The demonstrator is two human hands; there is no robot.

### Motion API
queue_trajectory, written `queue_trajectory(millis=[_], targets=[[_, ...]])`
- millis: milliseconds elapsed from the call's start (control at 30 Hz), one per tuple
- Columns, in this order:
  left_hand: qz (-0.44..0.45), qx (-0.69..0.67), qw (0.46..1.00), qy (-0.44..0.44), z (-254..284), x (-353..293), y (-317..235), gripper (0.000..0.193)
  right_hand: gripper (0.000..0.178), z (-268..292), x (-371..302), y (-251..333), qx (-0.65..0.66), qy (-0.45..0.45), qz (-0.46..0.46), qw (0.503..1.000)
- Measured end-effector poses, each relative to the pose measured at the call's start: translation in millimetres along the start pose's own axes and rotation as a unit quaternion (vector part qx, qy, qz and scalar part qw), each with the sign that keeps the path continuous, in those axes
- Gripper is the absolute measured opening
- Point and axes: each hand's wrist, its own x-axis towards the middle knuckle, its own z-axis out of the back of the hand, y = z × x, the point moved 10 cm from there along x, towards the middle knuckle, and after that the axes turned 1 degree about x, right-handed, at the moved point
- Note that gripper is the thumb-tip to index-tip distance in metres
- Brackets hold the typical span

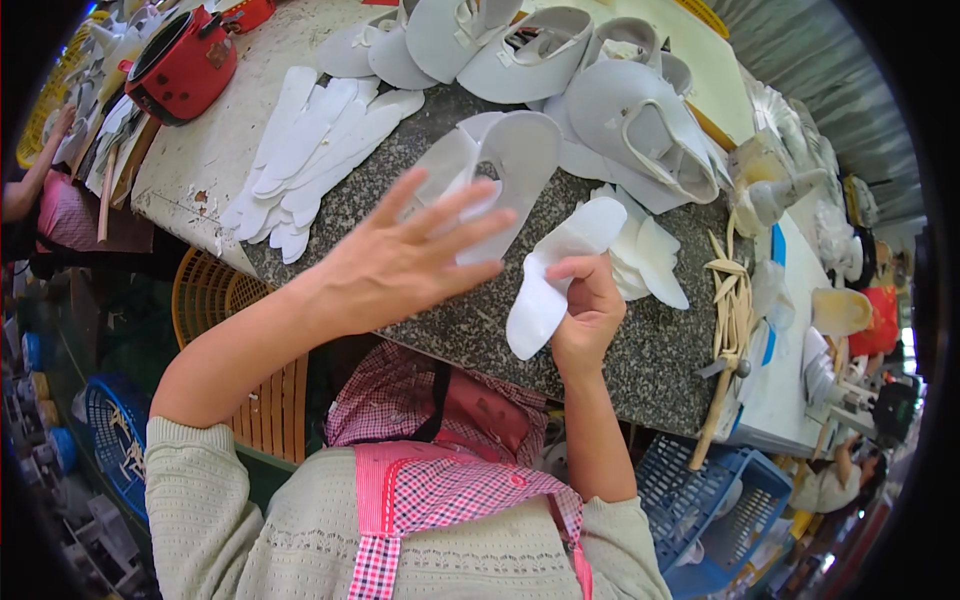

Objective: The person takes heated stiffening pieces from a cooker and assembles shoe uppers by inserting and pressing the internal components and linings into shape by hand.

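Observation:
My left hand [415,245] is spread, palm down and a little blurred, over a light grey shoe piece [525,150] on the speckled stone slab. It partly hides that piece, and I cannot tell whether the fingers touch it. In my right hand [588,310], a white insole [545,305] is pinched between thumb and fingers, bent in the middle, above the slab's front part. Just beyond this hand lies a stack of white insoles [645,250]. More white insoles [310,150] are fanned out to the left.
Several grey shoe uppers [525,60] line the slab's far side. At its right edge lies a hammer [712,415] beside pale strips [732,290]. A red pot [182,65] stands far left. Below are a yellow basket [225,290] and a blue crate [735,500]. Other people work at both sides.

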Motion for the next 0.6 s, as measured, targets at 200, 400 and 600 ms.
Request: queue_trajectory(millis=[200,400,600], targets=[[0.453,-0.398,0.777,-0.181,-60.9,-78.5,131.5,0.049,0.02,-11.8,-6.4,-4.5,0.004,0.009,-0.035,0.999],[0.487,-0.604,0.628,0.065,-116.7,-43.6,118.9,0.062,0.02,-13.1,-8.8,-8.6,0.068,-0.017,-0.065,0.995],[0.367,-0.679,0.635,0.028,-84.0,-31.1,73.6,0.06,0.018,-5.3,-16.9,-4.1,-0.005,-0.006,-0.016,1.0]])
